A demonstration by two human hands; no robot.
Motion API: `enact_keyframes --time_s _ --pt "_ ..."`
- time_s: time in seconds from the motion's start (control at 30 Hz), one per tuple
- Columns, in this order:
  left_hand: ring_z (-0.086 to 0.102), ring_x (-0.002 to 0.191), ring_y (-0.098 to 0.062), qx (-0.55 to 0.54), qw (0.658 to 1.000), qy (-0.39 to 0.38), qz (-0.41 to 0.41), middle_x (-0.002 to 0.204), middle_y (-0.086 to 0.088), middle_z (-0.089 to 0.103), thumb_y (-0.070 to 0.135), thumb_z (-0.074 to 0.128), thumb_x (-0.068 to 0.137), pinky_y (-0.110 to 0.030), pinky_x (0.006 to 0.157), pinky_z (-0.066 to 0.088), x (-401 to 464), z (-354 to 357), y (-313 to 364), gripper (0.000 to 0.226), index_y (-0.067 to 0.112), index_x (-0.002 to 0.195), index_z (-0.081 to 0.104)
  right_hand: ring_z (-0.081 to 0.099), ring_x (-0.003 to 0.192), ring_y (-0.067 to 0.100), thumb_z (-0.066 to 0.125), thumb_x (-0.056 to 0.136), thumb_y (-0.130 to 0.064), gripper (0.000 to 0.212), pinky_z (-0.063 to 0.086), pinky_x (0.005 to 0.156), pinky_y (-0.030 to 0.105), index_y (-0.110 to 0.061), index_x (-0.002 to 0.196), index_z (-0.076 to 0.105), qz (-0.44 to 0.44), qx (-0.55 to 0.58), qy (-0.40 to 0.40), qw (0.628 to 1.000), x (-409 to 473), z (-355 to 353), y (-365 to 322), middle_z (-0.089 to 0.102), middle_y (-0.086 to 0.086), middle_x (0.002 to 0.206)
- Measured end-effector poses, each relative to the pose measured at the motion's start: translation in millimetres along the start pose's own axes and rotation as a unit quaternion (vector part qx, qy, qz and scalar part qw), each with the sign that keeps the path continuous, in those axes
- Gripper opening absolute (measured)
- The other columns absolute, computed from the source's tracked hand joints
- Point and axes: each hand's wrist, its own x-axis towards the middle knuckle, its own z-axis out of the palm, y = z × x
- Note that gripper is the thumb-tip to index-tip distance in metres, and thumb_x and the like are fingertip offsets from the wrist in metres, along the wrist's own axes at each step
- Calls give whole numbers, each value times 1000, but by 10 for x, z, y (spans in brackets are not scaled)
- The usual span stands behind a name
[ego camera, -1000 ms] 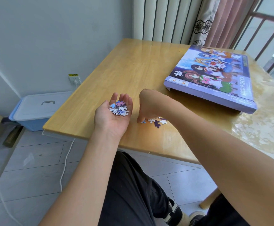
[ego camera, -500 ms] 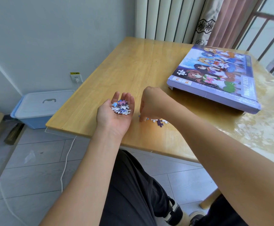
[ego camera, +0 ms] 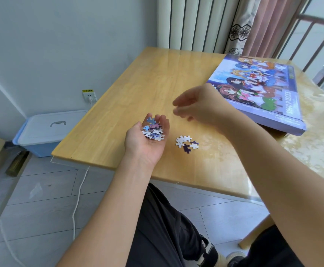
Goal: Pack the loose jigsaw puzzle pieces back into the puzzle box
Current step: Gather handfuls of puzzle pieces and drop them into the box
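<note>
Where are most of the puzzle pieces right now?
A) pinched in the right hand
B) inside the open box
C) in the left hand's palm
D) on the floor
C: a heap of puzzle pieces lies in the upturned palm of the left hand, while only a few loose pieces lie on the table and the puzzle box is closed.
</note>
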Motion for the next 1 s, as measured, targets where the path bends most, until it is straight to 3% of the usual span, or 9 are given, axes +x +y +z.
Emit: enact_keyframes --time_s 0.1,0.17,0.27,0.47,0.57,0.7,0.8,1.0 --pt "64 87 -30 -9 1000 -1 2 107 -21 60 23 31 108 -40 77 57 13 -7 11 39 0 110 62 65 77 11 87 75 -29 38 52 67 24 -22 110 72 -2 -217 -94 972 -110 -103 192 69 -9 92" --pt "64 93 -30 -4 1000 1 -1 111 -21 60 24 32 108 -40 76 57 28 -6 8 38 0 111 62 64 88 11 84 78 -32 41 51 72 25 -25 116 70 -24 -269 -137 953 -163 -56 306 65 -14 95" --pt "63 96 -31 2 1000 3 -8 112 -20 60 24 32 108 -40 77 57 36 20 -37 38 1 108 62 64 85 10 82 81 -26 27 51 71 23 -25 107 76 -75 -259 -115 956 -184 -16 404 67 -9 93" --pt "64 87 -30 13 1000 8 -7 108 -20 60 23 35 107 -40 77 57 34 37 -97 35 2 103 62 67 79 8 78 84 -16 5 55 70 22 -18 88 77 -93 -270 -116 951 -159 -42 427 72 -8 82" --pt "64 87 -30 16 1000 9 -6 107 -20 60 23 35 107 -40 78 57 24 40 -106 34 2 104 61 67 80 10 73 86 -15 7 54 70 22 -17 92 76 -116 -287 -110 945 -150 -35 423 69 -9 82" --pt "65 92 -31 16 1000 11 -6 109 -20 61 24 35 107 -40 79 57 21 42 -99 34 2 104 62 65 82 11 74 86 -31 21 54 74 28 -26 107 72 -107 -278 -128 946 -157 -34 397 64 -12 85" --pt "65 91 -31 17 1000 11 -6 109 -20 61 24 35 107 -40 77 57 29 41 -98 35 2 104 62 66 79 11 83 78 -31 26 56 72 29 -23 101 76 -104 -270 -129 949 -186 10 367 68 -9 84" --pt "65 84 -30 15 1000 15 -4 106 -20 61 24 36 107 -40 72 57 24 32 -102 35 1 104 62 67 81 15 83 80 -25 18 57 73 29 -17 94 75 -67 -278 -147 947 -164 52 271 69 -6 85"
